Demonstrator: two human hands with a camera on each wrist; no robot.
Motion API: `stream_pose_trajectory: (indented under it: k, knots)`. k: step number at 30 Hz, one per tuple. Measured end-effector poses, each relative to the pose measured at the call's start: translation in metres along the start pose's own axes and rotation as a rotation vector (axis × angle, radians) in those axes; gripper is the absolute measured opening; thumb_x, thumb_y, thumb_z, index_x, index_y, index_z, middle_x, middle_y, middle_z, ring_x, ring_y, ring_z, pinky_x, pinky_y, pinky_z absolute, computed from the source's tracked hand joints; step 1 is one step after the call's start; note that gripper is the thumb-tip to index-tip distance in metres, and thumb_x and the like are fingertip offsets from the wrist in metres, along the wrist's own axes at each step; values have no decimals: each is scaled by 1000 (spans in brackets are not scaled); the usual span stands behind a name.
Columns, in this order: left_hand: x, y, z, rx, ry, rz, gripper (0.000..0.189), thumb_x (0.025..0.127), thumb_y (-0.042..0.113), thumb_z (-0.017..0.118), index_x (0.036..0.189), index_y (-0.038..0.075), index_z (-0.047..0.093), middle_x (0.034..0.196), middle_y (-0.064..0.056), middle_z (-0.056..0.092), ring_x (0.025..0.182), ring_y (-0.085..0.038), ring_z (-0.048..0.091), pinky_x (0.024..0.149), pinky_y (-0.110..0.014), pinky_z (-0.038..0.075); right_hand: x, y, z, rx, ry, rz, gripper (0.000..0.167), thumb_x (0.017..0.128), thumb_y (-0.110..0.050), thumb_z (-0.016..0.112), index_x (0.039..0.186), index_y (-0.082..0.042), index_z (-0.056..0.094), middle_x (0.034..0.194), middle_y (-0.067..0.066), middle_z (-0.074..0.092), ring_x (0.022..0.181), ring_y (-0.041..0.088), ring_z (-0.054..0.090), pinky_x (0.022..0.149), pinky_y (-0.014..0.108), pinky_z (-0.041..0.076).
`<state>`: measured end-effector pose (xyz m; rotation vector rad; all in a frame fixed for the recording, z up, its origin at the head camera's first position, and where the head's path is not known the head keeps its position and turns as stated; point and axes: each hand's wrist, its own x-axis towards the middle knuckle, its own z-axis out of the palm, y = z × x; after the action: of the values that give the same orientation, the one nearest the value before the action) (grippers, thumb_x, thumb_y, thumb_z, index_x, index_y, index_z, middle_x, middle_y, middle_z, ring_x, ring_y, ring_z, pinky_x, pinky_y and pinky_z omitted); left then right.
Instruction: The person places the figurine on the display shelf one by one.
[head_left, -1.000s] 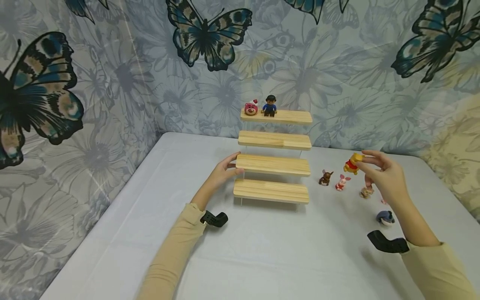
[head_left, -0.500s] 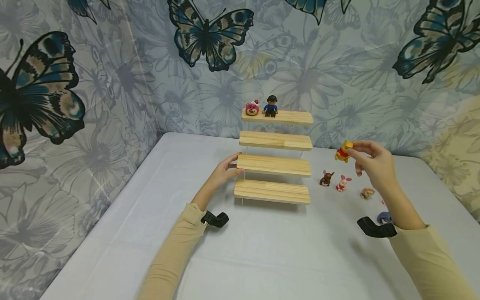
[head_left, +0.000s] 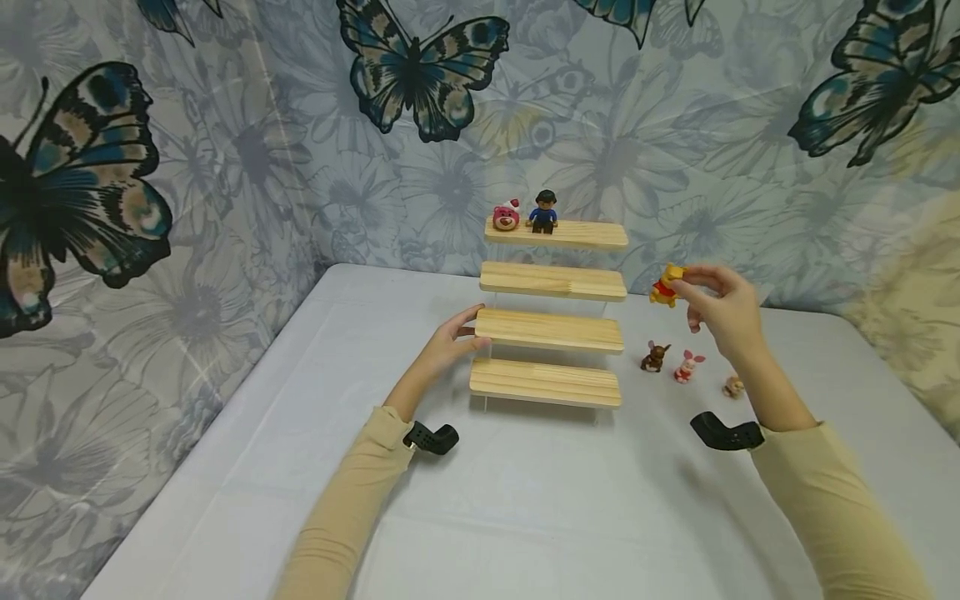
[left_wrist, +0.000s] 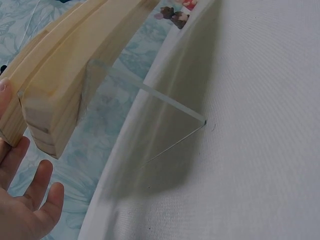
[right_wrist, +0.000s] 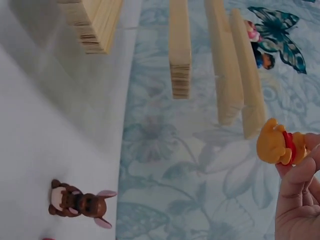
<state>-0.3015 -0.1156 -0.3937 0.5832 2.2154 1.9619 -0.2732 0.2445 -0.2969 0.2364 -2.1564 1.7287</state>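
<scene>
My right hand pinches a yellow Winnie-the-Pooh figurine with a red shirt, held in the air to the right of a four-tier wooden display stand. In the right wrist view the figurine lies sideways at the fingertips. My left hand grips the left end of the stand's third board from the top, thumb in front and fingers behind. In the left wrist view, this hand has some fingers spread below the board ends. On the top board sit a pink bear head and a toy figure in blue.
Right of the stand, a brown kangaroo-like figurine, a pink piglet figurine and a small tan figurine stand on the white table. Clear supports hold up the boards. A butterfly-patterned cloth hangs behind.
My right hand has carried the Winnie-the-Pooh figurine leftward and up, closer to the stand. The forearm now hides the blue figurine on the table. My left hand keeps its place on the board.
</scene>
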Motion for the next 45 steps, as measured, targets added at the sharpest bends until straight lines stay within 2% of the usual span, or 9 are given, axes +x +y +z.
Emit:
stream_pose_trajectory:
  k: [6,12,20,28,33,38,40,45]
  knots:
    - [0,-2,1,0,-5,7,63,85,9,62,140,6,30,137,-12,34,111,-31,41,86,-39,41,12,-1,8,-98,19,-21,20,83,-16,65,100,-8,58,88,-7,60,38,8,45,37,20,41]
    - [0,-2,1,0,7,2,64,85,10,63,140,6,30,137,-11,34,111,-29,42,85,-39,41,26,-9,18,-42,16,-77,19,82,-14,66,99,-7,60,87,-4,61,37,9,44,36,18,40]
    - [0,0,0,2,9,-7,69,82,25,67,140,11,33,137,-8,35,111,-27,42,85,-39,41,44,-16,27,-43,33,-96,19,81,-14,67,98,-8,61,86,-4,61,37,8,44,37,18,40]
    - [1,-1,0,18,6,2,65,84,17,64,140,8,32,136,-8,35,110,-26,43,85,-39,40,60,-23,37,-27,14,-114,21,81,-12,67,99,-4,61,81,-5,63,36,9,44,36,18,40]
    - [0,1,1,16,16,-12,61,85,14,62,140,13,33,136,-7,35,110,-24,42,85,-39,41,67,-27,41,1,-2,-91,22,81,-12,67,100,-2,61,80,-4,64,35,9,44,35,18,39]
    - [0,3,0,22,2,0,62,86,12,62,140,9,31,137,-8,34,111,-26,41,85,-38,41,74,-29,46,10,-15,-55,28,81,-14,67,104,-1,59,82,-4,63,36,9,44,35,19,39]
    - [-2,10,1,20,-13,-12,63,86,11,61,140,6,29,138,-11,32,113,-29,40,86,-39,39,77,-29,49,6,-14,-44,31,81,-14,67,107,1,58,82,-4,63,36,8,44,35,18,39]
    - [-3,9,1,32,0,-20,62,86,9,61,140,8,30,138,-10,32,112,-27,41,86,-39,39,86,-30,57,14,-16,-13,33,81,-14,67,109,1,57,81,-5,63,35,8,44,35,19,39]
